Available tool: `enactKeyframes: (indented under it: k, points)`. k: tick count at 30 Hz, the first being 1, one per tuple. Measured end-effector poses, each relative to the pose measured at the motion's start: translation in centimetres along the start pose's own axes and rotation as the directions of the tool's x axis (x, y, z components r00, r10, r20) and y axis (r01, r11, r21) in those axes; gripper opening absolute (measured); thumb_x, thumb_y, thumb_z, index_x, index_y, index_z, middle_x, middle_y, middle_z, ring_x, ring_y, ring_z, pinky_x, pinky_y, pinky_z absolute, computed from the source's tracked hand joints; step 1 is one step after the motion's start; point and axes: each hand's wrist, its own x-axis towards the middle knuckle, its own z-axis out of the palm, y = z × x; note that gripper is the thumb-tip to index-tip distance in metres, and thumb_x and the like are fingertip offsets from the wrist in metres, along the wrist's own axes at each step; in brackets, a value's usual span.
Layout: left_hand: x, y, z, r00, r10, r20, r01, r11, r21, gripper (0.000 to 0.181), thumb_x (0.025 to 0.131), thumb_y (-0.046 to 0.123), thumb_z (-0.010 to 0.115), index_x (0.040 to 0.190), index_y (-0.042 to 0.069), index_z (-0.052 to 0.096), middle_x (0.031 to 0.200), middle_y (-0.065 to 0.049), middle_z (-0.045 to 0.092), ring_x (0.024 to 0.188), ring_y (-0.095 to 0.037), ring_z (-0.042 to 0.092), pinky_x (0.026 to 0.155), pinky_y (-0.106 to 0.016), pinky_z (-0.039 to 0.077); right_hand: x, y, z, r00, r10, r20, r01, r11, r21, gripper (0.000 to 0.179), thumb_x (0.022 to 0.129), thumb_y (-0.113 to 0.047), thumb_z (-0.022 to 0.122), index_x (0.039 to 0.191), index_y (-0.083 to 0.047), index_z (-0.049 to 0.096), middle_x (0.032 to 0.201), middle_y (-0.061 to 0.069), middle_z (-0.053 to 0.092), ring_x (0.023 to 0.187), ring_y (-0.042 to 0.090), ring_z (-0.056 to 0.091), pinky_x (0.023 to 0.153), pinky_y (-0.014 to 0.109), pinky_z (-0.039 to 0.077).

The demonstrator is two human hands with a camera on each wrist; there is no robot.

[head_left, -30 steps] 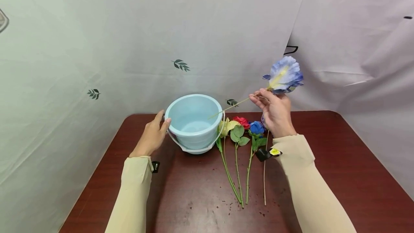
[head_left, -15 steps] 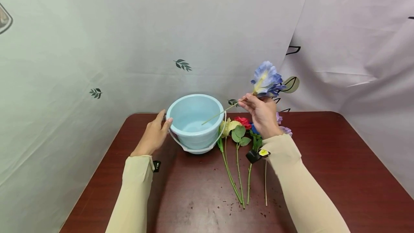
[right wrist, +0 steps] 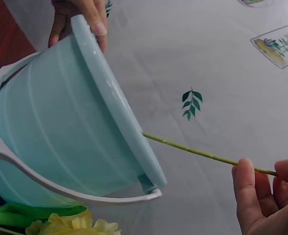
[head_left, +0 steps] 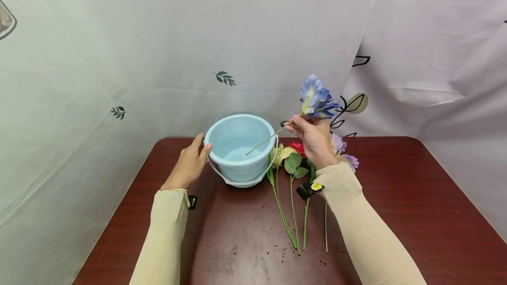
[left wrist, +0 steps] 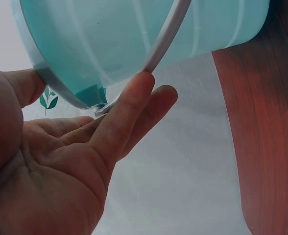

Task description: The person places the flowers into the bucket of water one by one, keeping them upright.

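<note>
A light blue bucket (head_left: 239,173) with a pale handle stands upright at the table's far side. My left hand (head_left: 185,167) holds its left rim, thumb on the rim and fingers outside by the handle (left wrist: 166,36). My right hand (head_left: 314,143) pinches a blue-and-white iris (head_left: 316,98) just below its blossom, right of the bucket and above it. Its thin green stem (right wrist: 198,152) slants down left over the rim (right wrist: 115,95), the end inside the bucket's mouth. In the right wrist view, most of the blossom is out of frame.
Right of the bucket, a yellow flower (head_left: 279,155), a red rose (head_left: 298,148) and a purple flower (head_left: 350,161) lie with stems toward me on the dark red table (head_left: 237,241). A blue flower is hidden behind my right hand. A printed cloth (head_left: 158,56) hangs behind.
My right hand has moved left and slightly down with the iris, bringing the stem's end further over the bucket. The left hand has stayed at the rim.
</note>
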Motion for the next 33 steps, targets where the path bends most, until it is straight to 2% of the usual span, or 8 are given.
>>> enactKeyframes:
  k: [9,17,24,29,33]
  points:
    - [0.0,0.0,0.0,1.0,0.0,0.003,0.0,1.0,-0.001,0.068,0.103,0.044,0.037,0.156,0.012,0.009,0.15,-0.021,0.033,0.108,-0.034,0.062,0.102,-0.054,0.039,0.6,1.3,0.3,1.0,-0.013,-0.019,0.009,0.989,-0.148,0.011,0.094,0.002,0.058,0.102,0.008,0.055,0.085,0.011,0.062,0.078,0.019,0.069,0.082,0.03,0.055]
    - [0.0,-0.1,0.0,1.0,0.002,0.003,-0.002,1.0,-0.005,0.068,0.103,0.044,0.037,0.156,0.011,0.009,0.147,-0.023,0.038,0.106,-0.034,0.062,0.098,-0.052,0.043,0.8,2.0,0.5,1.0,0.013,-0.017,-0.016,0.981,-0.192,0.013,0.093,0.003,0.059,0.104,0.009,0.055,0.088,0.011,0.063,0.084,0.022,0.069,0.083,0.03,0.055]
    - [-0.1,-0.1,0.0,1.0,0.003,0.015,-0.003,1.0,-0.022,0.068,0.103,0.045,0.037,0.156,0.011,0.009,0.15,-0.022,0.034,0.108,-0.033,0.063,0.097,-0.051,0.045,1.0,2.5,0.7,1.0,0.017,-0.024,-0.022,0.967,-0.255,0.012,0.092,0.005,0.06,0.104,0.004,0.058,0.088,0.011,0.063,0.077,0.017,0.068,0.082,0.032,0.055]
    - [-0.1,0.0,0.1,1.0,-0.013,0.013,0.013,1.0,-0.014,0.068,0.103,0.045,0.037,0.156,0.011,0.01,0.15,-0.022,0.033,0.109,-0.035,0.062,0.098,-0.051,0.044,1.2,2.8,0.7,0.999,0.032,-0.026,-0.039,0.928,-0.372,0.013,0.092,-0.001,0.063,0.104,0.004,0.059,0.088,0.007,0.062,0.081,0.018,0.065,0.086,0.037,0.054]
    - [-0.1,0.0,0.0,1.0,-0.014,0.002,0.014,1.0,0.004,0.067,0.103,0.045,0.037,0.156,0.01,0.013,0.15,-0.022,0.034,0.107,-0.035,0.063,0.099,-0.052,0.043,1.3,3.1,0.7,0.996,0.08,-0.032,-0.085,0.863,-0.498,0.015,0.092,-0.009,0.066,0.103,0.001,0.062,0.089,0.006,0.062,0.086,0.026,0.064,0.077,0.036,0.054]
